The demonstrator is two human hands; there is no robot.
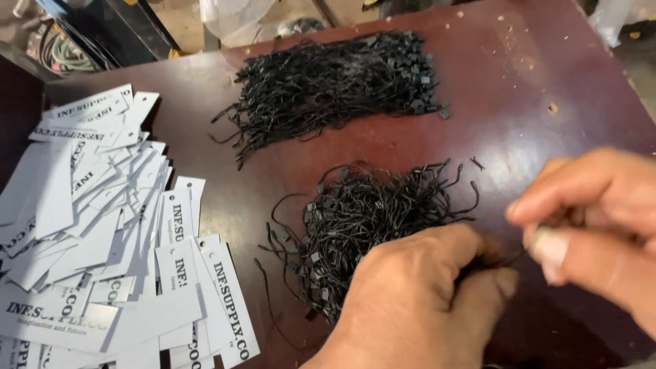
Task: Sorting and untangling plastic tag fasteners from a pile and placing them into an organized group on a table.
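My left hand (417, 301) rests low at the near pile of black string loops (362, 219), fingers closed around a small bunch of strings. My right hand (594, 225), blurred, is just to its right, thumb and fingers pinched on the end of a thin black string that runs between the two hands. A second, larger pile of black string loops (335, 85) lies farther back on the dark red-brown table (519, 89).
A spread heap of white rectangular paper tags (102, 239) with dark print and punched holes covers the table's left side. Beyond the far edge are clear plastic bags (239, 17) and dark equipment with cables (68, 48).
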